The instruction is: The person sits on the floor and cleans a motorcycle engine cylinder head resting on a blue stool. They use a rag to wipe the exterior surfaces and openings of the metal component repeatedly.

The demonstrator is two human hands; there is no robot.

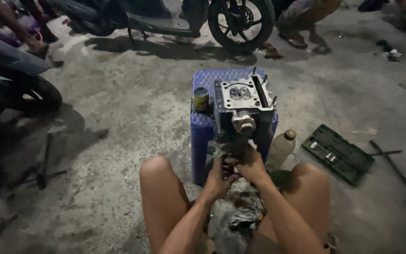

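Bare metal, grey and dull, fills the centre of the frame: a cylinder head stands on a blue plastic stool, its valve side turned up and a round port facing the camera. Just below it, at lower centre, the left hand and the right hand meet against the lower front of the head. Both are curled closed, fingers bunched round something small and dark between them; what it is cannot be told, since the hands cover it and the light is poor.

As a judgement, the work is somewhere in its middle. The head is already off an engine and set up for bench work, with two valves seated in the top face, while whatever the hands grip at the lower edge is not yet freed or fitted.

Outward from there: a small yellow tin sits on the stool's left side, a clear bottle stands on the concrete at right, and an open green tool case lies further right. A scooter's wheel shows at top centre.
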